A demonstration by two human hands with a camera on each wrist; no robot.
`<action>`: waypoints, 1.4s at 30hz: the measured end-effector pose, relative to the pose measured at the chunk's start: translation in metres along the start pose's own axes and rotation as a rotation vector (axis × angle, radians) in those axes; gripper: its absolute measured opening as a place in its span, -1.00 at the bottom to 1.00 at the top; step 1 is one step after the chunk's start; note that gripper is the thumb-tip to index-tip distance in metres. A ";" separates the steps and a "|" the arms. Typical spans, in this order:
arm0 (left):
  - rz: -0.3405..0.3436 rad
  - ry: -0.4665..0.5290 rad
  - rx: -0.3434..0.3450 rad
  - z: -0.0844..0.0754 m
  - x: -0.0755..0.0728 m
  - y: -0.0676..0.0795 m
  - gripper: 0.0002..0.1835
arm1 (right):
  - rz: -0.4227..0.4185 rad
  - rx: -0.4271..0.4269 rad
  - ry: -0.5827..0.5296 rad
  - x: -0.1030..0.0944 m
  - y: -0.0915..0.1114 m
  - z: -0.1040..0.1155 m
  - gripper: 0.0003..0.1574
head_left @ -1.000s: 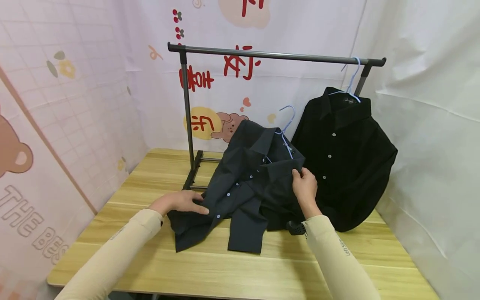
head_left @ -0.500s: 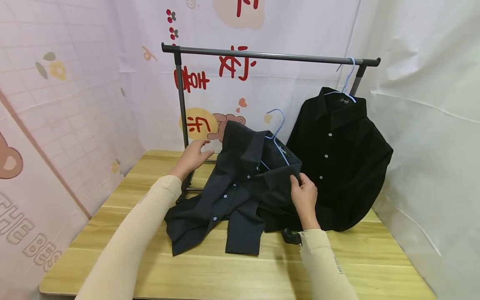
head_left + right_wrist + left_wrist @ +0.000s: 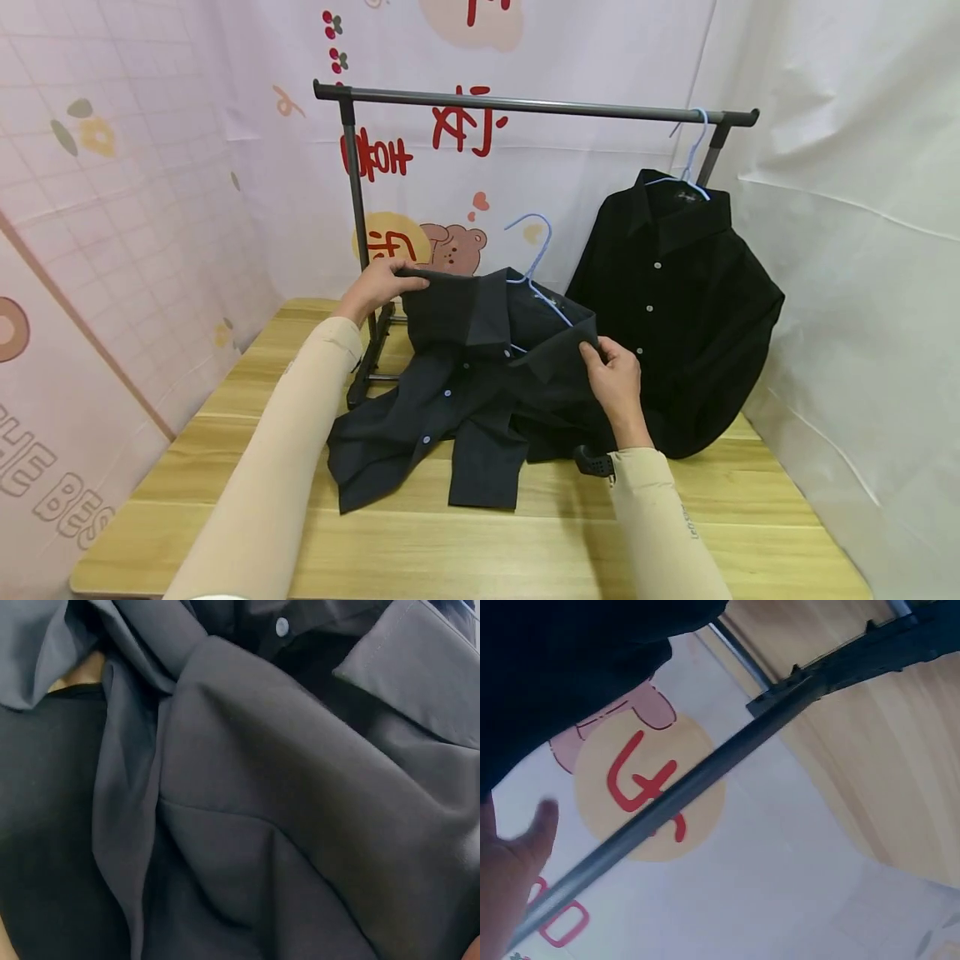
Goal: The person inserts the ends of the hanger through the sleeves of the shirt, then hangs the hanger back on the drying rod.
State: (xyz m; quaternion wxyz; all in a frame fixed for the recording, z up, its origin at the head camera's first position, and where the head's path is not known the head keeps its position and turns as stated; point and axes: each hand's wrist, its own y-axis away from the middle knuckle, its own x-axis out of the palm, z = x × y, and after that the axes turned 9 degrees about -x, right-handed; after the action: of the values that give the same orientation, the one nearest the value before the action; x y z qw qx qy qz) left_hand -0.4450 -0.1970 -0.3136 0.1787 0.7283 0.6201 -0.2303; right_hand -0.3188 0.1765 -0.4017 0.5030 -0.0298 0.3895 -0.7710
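A dark navy button-up shirt (image 3: 442, 371) is partly raised, its lower part and a sleeve lying on the table. Inside its collar sits a light-blue hanger (image 3: 545, 242), hook upward and free of the rail. My left hand (image 3: 375, 288) pinches the shirt at the left shoulder. At the other shoulder, beside the collar, my right hand (image 3: 618, 383) grips the cloth between thumb and fingers. In the left wrist view, the left hand (image 3: 514, 866) shows only in part, below dark cloth. Folds of the shirt (image 3: 247, 742) fill the right wrist view.
Behind the shirt stands a dark metal clothes rack (image 3: 517, 105). On its right end a black shirt (image 3: 678, 308) hangs from another blue hanger (image 3: 695, 150). The wooden table (image 3: 405, 550) extends forward, with printed cloth walls (image 3: 270, 200) around.
My left hand has left the shirt's lower front, risen to its left shoulder and taken hold there, spreading it out. The hanger's hook has tilted leftward. My right hand keeps its grip.
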 end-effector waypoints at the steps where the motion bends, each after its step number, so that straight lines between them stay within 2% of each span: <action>1: 0.015 0.011 -0.020 0.003 -0.001 0.002 -0.62 | -0.001 0.010 0.004 -0.001 0.000 -0.002 -0.74; 6: 0.106 0.059 -0.069 0.012 -0.004 0.005 -0.48 | -0.003 0.041 0.014 -0.003 -0.001 -0.008 -0.71; 9: 0.128 0.056 -0.085 0.015 -0.005 0.005 -0.48 | -0.036 0.066 0.020 -0.005 -0.003 -0.010 -0.70; 14: 0.121 0.004 -0.105 0.024 -0.005 0.006 -0.59 | -0.123 0.171 0.017 -0.009 -0.009 -0.009 -0.67; 17: 0.151 -0.040 -0.095 0.029 -0.004 0.006 -0.66 | -0.163 0.243 0.033 -0.010 -0.013 -0.007 -0.63; 22: 0.176 -0.084 -0.100 0.040 -0.004 0.009 -0.65 | -0.188 0.357 0.066 -0.011 -0.019 -0.005 -0.55; 25: 0.118 -0.089 -0.087 0.047 -0.007 0.012 -0.65 | -0.180 0.420 0.066 -0.011 -0.022 -0.005 -0.55; 27: 0.035 -0.043 -0.066 0.049 -0.012 0.015 -0.61 | -0.171 0.447 0.064 -0.011 -0.023 -0.004 -0.54; 29: -0.083 0.052 -0.036 0.047 -0.018 0.018 -0.58 | -0.163 0.464 0.058 -0.011 -0.024 -0.003 -0.54; 32: -0.253 0.278 0.036 0.035 -0.028 0.022 -0.57 | -0.152 0.470 0.050 -0.009 -0.026 -0.002 -0.53; 35: -0.350 0.433 0.108 0.022 -0.036 0.022 -0.60 | -0.156 0.465 0.047 -0.008 -0.028 0.000 -0.55; 36: -0.354 0.451 0.116 0.018 -0.039 0.023 -0.61 | -0.163 0.462 0.048 -0.007 -0.028 0.001 -0.55; 38: -0.325 0.405 0.098 0.016 -0.042 0.024 -0.61 | -0.189 0.453 0.057 -0.007 -0.029 0.002 -0.57; 42: -0.145 0.147 0.008 0.028 -0.041 0.025 -0.64 | -0.232 0.432 0.090 -0.005 -0.030 0.003 -0.57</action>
State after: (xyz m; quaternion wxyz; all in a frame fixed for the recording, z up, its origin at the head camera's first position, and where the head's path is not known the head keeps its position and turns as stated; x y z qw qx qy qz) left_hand -0.4290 -0.2504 -0.3146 0.1126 0.6972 0.6817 -0.1910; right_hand -0.3380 0.1849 -0.3790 0.3881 0.0681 0.2317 -0.8894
